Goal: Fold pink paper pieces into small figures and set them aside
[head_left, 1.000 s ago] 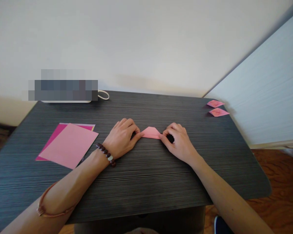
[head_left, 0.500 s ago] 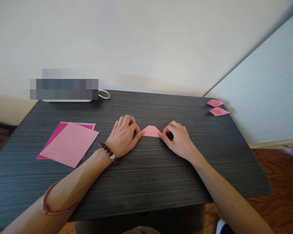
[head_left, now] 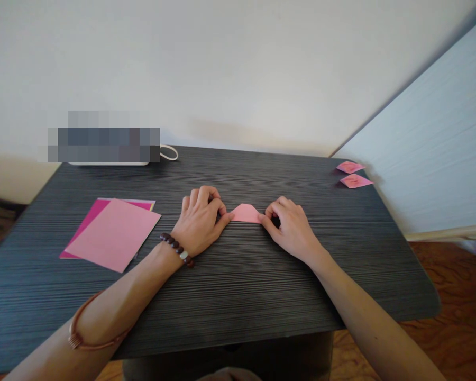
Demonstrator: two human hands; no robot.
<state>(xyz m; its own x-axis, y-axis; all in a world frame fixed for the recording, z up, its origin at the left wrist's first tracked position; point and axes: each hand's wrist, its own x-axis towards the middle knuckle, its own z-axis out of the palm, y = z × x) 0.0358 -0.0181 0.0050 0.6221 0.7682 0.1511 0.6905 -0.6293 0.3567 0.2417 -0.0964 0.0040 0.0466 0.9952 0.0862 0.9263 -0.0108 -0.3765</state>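
Note:
A small piece of folded pink paper [head_left: 246,212] lies on the dark table between my hands, its straight edge toward me and its narrower edge away. My left hand [head_left: 201,221] pinches its left corner between thumb and forefinger. At the opposite corner, the thumb and forefinger of my right hand [head_left: 289,225] are closed on the paper. Fingertips cover both outer ends of it. Left of my left hand rests a light pink sheet [head_left: 115,235] on top of a magenta sheet [head_left: 83,233], with other paper edges showing beneath.
Two folded pink paper pieces [head_left: 351,168] sit near the table's [head_left: 262,296] far right corner. At the back left stands a blurred-out object [head_left: 109,145] with a white cord loop [head_left: 170,153]. A wall rises behind, and a pale panel [head_left: 432,148] borders the right side.
Both hands keep their pinch on the paper's ends with barely any shift. The fold line seen across the paper before is less distinct now.

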